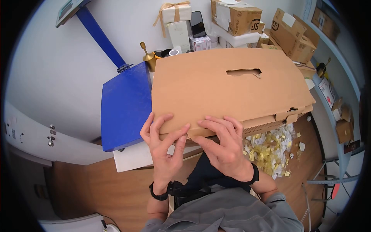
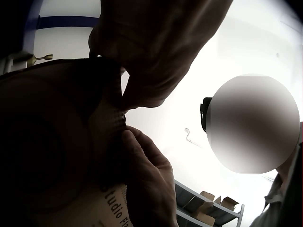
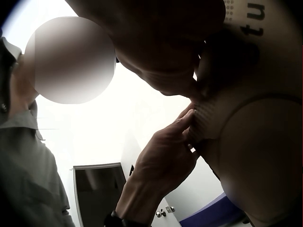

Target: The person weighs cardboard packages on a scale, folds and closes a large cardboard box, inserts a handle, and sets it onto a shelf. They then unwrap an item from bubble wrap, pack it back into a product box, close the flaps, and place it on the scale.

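A large brown cardboard box point(image 1: 193, 87) lies in front of the person, its lid folded down and a handle slot cut in the top. Along the near edge, the left hand point(image 1: 164, 149) pinches the lid's rim, fingers on top and thumb at the front. Close beside it, the right hand point(image 1: 227, 152) pinches the same edge, its fingertips spread over the top panel. A small tab stands at the lid's right front corner. Dark letters mark the box's side point(image 2: 111, 203) in the left wrist view. Seen from the right wrist, the left hand point(image 3: 163, 158) has thumb and fingers at the edge.
A blue platform scale point(image 1: 125, 108) is left of the box. Behind stand a gold holder point(image 1: 150, 60), a ribboned white box point(image 1: 176, 13) and shipping cartons point(image 1: 235, 17). Crumpled yellow and white packing scraps point(image 1: 270, 149) cover the floor at right, near a shelf rack point(image 1: 334, 112).
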Tool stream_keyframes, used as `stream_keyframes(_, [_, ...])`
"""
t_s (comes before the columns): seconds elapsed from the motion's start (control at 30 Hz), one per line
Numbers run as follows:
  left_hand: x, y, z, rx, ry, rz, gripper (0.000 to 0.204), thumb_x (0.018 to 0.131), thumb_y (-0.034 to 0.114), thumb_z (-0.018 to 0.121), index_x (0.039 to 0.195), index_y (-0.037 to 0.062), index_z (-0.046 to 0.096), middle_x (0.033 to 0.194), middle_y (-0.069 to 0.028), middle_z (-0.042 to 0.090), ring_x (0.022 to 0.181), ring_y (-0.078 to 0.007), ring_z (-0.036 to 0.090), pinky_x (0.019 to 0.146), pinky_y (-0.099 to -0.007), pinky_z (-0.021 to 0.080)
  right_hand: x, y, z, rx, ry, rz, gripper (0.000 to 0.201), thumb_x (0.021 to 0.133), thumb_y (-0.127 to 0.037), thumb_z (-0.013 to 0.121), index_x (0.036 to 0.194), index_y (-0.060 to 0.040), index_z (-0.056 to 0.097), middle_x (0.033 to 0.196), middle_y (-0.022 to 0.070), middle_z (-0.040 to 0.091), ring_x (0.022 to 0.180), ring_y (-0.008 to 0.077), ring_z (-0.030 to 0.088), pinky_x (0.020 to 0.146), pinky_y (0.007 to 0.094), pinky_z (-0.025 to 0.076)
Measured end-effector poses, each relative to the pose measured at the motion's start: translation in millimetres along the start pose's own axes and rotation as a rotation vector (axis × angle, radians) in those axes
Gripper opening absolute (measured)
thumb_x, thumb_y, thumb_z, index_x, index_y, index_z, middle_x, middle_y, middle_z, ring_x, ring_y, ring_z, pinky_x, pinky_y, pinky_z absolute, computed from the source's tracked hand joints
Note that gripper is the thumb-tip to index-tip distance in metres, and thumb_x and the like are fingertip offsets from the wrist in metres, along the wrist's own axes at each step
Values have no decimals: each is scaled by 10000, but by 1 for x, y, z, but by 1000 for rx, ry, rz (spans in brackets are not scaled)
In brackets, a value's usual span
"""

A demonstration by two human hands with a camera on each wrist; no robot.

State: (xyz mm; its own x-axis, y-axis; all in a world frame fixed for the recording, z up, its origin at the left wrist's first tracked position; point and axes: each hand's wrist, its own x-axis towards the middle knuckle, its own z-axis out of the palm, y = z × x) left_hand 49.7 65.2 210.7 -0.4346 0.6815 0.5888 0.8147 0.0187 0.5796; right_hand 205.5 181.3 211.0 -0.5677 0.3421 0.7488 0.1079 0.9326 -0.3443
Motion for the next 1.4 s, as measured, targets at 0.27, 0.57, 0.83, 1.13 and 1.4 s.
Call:
stream_keyframes(0.27, [1,0,2,133,51,115,225,888,120,786,1102,168,835,1421,-115,590,1480,-422,370,1226,-551,243,14,3,-7,-33,-80,-63,195,822,-111,726,1013,-86,749,1230,87,645,1190,285,627,1026,464,412])
stream_keyframes(0.57, [27,5,-11,-12,-21,101,412,769,119,882,1168,81,787,1530,-240,509,1472,-435,424,1157,-515,417,48,31,-39,9,-412,-193,286,813,-128,765,1091,-88,708,1198,82,619,1053,261,592,906,427,444])
stream_keyframes(0.83, [45,19,-28,174,-185,84,532,767,233,910,1252,78,756,1602,-273,435,1462,-475,405,1176,-517,374,59,50,-59,-144,-494,-227,702,826,-335,840,1420,-68,579,1444,215,552,1332,406,539,1130,508,420])
stream_keyframes(1.13, [43,18,-25,240,-146,120,493,737,254,920,1176,72,790,1458,-200,593,1369,-474,498,1089,-525,460,144,142,-56,-220,-624,-21,969,969,-753,489,1585,-9,406,1608,320,385,1533,451,326,1261,541,279])
stream_keyframes(1.4, [42,7,-23,356,-109,277,450,730,263,913,1125,78,802,1258,-131,723,1218,-398,648,872,-428,600,185,194,-29,-219,-991,390,1179,853,-869,558,1610,10,349,1605,299,392,1482,433,413,1247,506,328])
